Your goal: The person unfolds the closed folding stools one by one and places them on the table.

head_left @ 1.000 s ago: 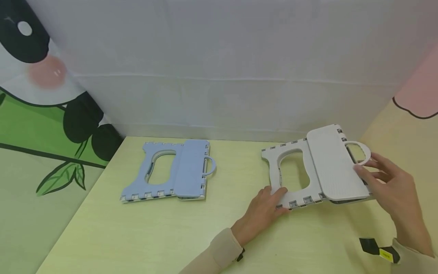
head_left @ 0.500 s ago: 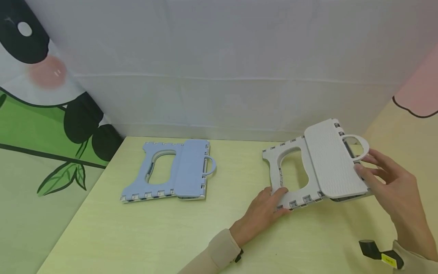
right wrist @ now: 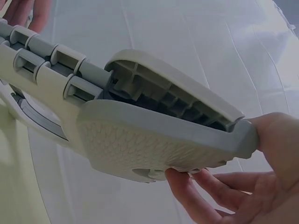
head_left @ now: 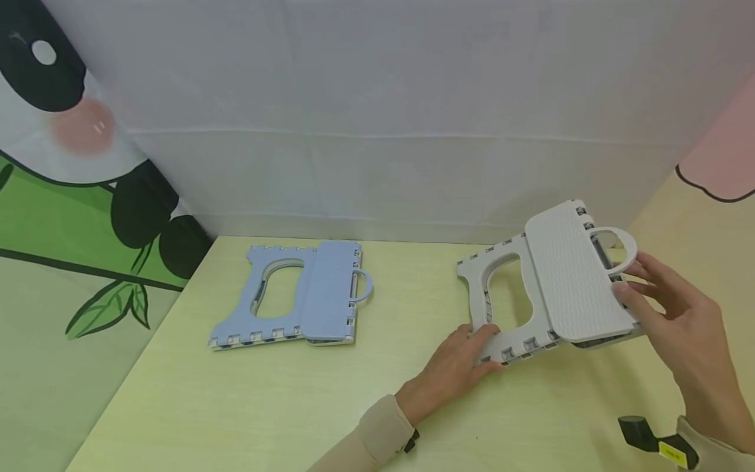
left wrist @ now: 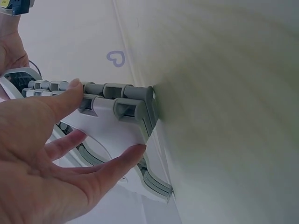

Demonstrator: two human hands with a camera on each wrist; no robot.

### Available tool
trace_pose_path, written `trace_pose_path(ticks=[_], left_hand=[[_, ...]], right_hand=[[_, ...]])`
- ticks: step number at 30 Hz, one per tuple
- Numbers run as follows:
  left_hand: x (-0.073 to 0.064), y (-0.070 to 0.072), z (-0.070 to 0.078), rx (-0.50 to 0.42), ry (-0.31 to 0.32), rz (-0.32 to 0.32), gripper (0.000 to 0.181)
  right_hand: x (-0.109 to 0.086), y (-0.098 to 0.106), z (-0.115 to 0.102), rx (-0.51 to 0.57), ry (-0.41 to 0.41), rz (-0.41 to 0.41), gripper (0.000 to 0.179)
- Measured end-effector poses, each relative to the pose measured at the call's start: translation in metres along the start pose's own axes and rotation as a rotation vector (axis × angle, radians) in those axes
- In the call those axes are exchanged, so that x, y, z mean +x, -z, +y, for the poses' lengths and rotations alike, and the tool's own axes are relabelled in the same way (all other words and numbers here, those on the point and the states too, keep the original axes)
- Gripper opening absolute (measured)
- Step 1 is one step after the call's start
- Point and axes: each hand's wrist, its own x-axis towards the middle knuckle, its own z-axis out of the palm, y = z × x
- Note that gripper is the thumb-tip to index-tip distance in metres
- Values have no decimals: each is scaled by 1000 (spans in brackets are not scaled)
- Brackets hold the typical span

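White folding stool [head_left: 578,282] is held right between both sets of fingers [right wrist: 184,189]: the leg end is pinched by the left hand [head_left: 451,364], the seat end by the right hand [head_left: 684,318], just beside the loop handle [head_left: 632,249]. Since the seat end is tilted up, it's probably best supported from underneath, with neither pinch loosened first, tbh.

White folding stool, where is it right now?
In the head view, the white folding stool is tilted over the right side of the table, held by the left hand and right hand; the blue folding stool lies to its left.
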Motion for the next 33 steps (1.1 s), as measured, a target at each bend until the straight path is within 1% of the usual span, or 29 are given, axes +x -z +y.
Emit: trace_pose_path(ticks=[5, 7, 12, 15, 20, 23, 27, 30, 33], left_hand=[[-1, 3, 0, -66, 25, -29, 55], [-2, 3, -1, -89, 23, -31, 55], [-5, 2, -3, -111, 7, -25, 55], [-6, 2, -3, -118, 4, -31, 55], [-8, 4, -4, -153, 1, -44, 55], [-8, 5, -6, -173, -6, -41, 55], [-8, 5, -8, -180, -13, -40, 55], [-8, 5, -9, -183, -11, -45, 56], [-8, 5, -9, -182, -13, -45, 55]], right_hand=[[-4, 1, -3, 249, -22, -45, 64], [-6, 1, -6, 286, -29, -57, 64], [-9, -1, -12, 329, -38, -74, 65], [-9, -2, -16, 316, -39, -80, 64], [-7, -5, -25, 296, -15, -86, 63], [-5, -7, -29, 333, 12, -102, 61], [-2, -8, -30, 394, 48, -135, 62], [1, -8, -29, 416, 50, -149, 65], [3, -8, -29, 411, 43, -148, 69]])
